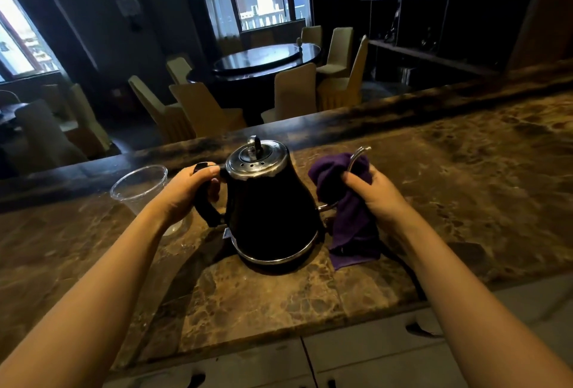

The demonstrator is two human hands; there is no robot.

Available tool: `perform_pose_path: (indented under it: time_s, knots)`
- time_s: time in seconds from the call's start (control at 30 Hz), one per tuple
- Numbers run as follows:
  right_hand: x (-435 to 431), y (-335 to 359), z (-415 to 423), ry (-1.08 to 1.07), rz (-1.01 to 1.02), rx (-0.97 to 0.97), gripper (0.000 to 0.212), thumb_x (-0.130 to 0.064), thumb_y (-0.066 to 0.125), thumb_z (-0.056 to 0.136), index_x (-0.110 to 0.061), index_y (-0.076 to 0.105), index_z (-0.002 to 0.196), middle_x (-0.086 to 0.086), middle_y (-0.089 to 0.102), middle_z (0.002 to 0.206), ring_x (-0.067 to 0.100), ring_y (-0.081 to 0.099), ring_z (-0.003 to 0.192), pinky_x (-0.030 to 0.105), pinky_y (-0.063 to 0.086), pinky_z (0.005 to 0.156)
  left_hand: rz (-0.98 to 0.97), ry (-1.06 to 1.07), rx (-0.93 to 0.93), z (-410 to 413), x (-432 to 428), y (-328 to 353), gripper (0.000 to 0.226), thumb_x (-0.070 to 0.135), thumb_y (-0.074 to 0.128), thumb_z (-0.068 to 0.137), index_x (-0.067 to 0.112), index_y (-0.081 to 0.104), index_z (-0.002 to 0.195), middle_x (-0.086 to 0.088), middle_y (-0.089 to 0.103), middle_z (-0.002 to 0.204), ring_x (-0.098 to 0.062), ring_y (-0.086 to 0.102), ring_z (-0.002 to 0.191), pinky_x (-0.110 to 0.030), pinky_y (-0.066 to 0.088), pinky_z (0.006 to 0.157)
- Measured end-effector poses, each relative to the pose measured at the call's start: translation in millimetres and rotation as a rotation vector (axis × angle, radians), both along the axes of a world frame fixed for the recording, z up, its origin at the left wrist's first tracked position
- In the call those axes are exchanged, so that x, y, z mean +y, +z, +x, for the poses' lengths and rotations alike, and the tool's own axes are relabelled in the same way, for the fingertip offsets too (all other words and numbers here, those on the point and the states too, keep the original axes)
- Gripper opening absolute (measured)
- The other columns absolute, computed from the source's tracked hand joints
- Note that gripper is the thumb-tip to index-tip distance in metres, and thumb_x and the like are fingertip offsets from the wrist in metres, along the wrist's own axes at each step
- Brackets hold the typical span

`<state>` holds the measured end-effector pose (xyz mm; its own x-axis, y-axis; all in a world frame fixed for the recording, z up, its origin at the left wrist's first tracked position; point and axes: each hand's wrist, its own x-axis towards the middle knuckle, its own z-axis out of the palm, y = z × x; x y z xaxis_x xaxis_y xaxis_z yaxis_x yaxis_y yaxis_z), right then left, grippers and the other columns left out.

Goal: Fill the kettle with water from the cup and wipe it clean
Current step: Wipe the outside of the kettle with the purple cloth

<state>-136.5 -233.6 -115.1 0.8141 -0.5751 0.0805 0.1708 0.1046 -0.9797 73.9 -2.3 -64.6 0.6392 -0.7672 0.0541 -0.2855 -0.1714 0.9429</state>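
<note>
A black kettle (269, 211) with a steel lid stands upright on the brown marble counter (279, 304), lid on. My left hand (189, 189) grips its black handle on the left side. My right hand (376, 194) holds a purple cloth (350, 220) wrapped around the kettle's thin curved steel spout (359, 153), whose tip sticks out above the cloth. The cloth's lower end hangs down onto the counter. A clear plastic cup (139, 186) stands to the left of the kettle, partly behind my left wrist; I cannot tell whether it holds water.
The counter's raised back ledge (403, 115) runs behind the kettle. Beyond it lies a dark dining room with a round table (263, 60) and covered chairs. Pale cabinet fronts (356, 359) lie below the counter's near edge.
</note>
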Motion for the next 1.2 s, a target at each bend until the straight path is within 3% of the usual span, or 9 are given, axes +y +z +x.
perform_pose_path:
  time_s: [0.13,0.23,0.4,0.53,0.67,0.77,0.9,1.03,1.2]
  knots:
    - [7,-6,-12,0.028,-0.003,-0.046,0.034,-0.021,0.062,0.083,-0.02,0.058,0.117,0.008,0.066,0.118,0.019,0.062,0.11,0.033,0.046,0.095,0.02,0.295,-0.192,-6,-16,-6,0.044,0.051,0.051,0.084,0.025,0.053,0.12,0.0,0.055,0.118,-0.019,0.051,0.109,-0.041,0.043,0.098]
    - [18,-8,-20,0.015,-0.01,-0.084,0.034,-0.016,0.059,0.085,-0.015,0.055,0.119,0.006,0.066,0.116,0.015,0.062,0.108,0.027,0.047,0.089,0.035,0.49,-0.329,-18,-23,-4,0.064,0.063,0.052,0.075,0.029,0.046,0.128,-0.007,0.05,0.127,-0.024,0.049,0.117,-0.048,0.042,0.102]
    - [53,-8,-37,-0.02,-0.167,-0.151,0.024,-0.009,0.057,0.086,-0.021,0.054,0.106,-0.001,0.064,0.102,0.0,0.061,0.095,0.015,0.046,0.084,-0.005,0.367,-0.387,-77,-44,4,0.06,0.053,0.047,0.085,0.023,0.038,0.136,-0.009,0.04,0.142,-0.024,0.04,0.129,-0.047,0.035,0.108]
    - [94,-9,-38,-0.01,-0.395,-0.129,0.024,-0.017,0.056,0.08,-0.032,0.052,0.099,-0.008,0.064,0.096,-0.003,0.061,0.09,0.017,0.047,0.08,0.055,0.322,-0.33,-86,-60,19,0.081,0.069,0.053,0.068,0.022,0.041,0.133,-0.004,0.047,0.133,-0.019,0.05,0.117,-0.037,0.045,0.097]
    - [135,-12,-19,0.043,-0.651,-0.065,0.023,-0.03,0.057,0.083,-0.027,0.051,0.105,0.002,0.063,0.101,0.016,0.059,0.094,0.039,0.049,0.079,0.135,0.238,-0.217,-75,-64,34,0.072,0.062,0.06,0.07,0.023,0.044,0.128,0.0,0.054,0.125,-0.016,0.053,0.112,-0.033,0.045,0.095]
    - [158,-5,-7,-0.016,-0.74,-0.075,0.023,-0.028,0.056,0.086,-0.02,0.051,0.107,0.001,0.061,0.1,0.016,0.055,0.094,0.035,0.047,0.075,0.184,0.135,-0.205,-71,-64,42,0.052,0.048,0.061,0.078,0.026,0.047,0.123,0.0,0.056,0.12,-0.012,0.054,0.106,-0.027,0.043,0.089]
    - [172,4,-6,-0.082,-0.67,-0.104,0.028,-0.028,0.056,0.086,-0.021,0.051,0.113,0.0,0.06,0.104,0.013,0.053,0.097,0.03,0.047,0.08,0.252,0.039,-0.283,-67,-63,53,0.041,0.041,0.057,0.084,0.024,0.05,0.121,0.002,0.057,0.11,-0.009,0.055,0.097,-0.028,0.046,0.089]
    - [169,14,-17,-0.061,-0.671,-0.152,0.038,-0.04,0.055,0.084,-0.021,0.051,0.116,-0.001,0.058,0.105,0.013,0.054,0.098,0.029,0.047,0.083,0.276,0.007,-0.331,-63,-66,58,0.039,0.038,0.058,0.085,0.024,0.051,0.121,0.009,0.058,0.098,-0.001,0.055,0.087,-0.016,0.045,0.073]
    - [146,6,-49,-0.029,-0.269,-0.106,0.027,-0.046,0.061,0.078,-0.038,0.054,0.103,-0.011,0.065,0.099,0.0,0.061,0.095,0.017,0.048,0.08,0.341,-0.098,-0.363,-54,-65,66,0.038,0.04,0.057,0.085,0.03,0.052,0.121,0.003,0.057,0.117,-0.007,0.056,0.1,-0.019,0.045,0.077]
